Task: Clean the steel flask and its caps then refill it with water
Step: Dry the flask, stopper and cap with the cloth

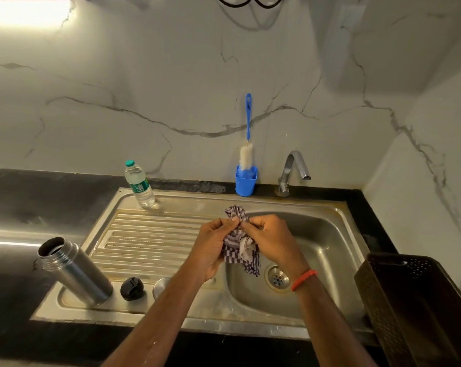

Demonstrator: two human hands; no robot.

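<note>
The steel flask (75, 271) stands uncapped at the front left of the sink's draining board. Beside it to the right lie a black cap (132, 288) and a steel cap (161, 286), the latter partly hidden by my left forearm. Over the left edge of the basin, my left hand (213, 245) and my right hand (270, 238) both grip a checked purple-and-white cloth (239, 243), bunched between them. A plastic water bottle (140, 184) with a green cap stands at the back of the draining board.
The steel sink (327, 234) has a drain (277, 278) in its basin and a tap (292, 169) behind. A blue holder (246, 181) with a bottle brush (247, 144) stands against the marble wall. A dark perforated basket (420, 305) sits at the right on the black counter.
</note>
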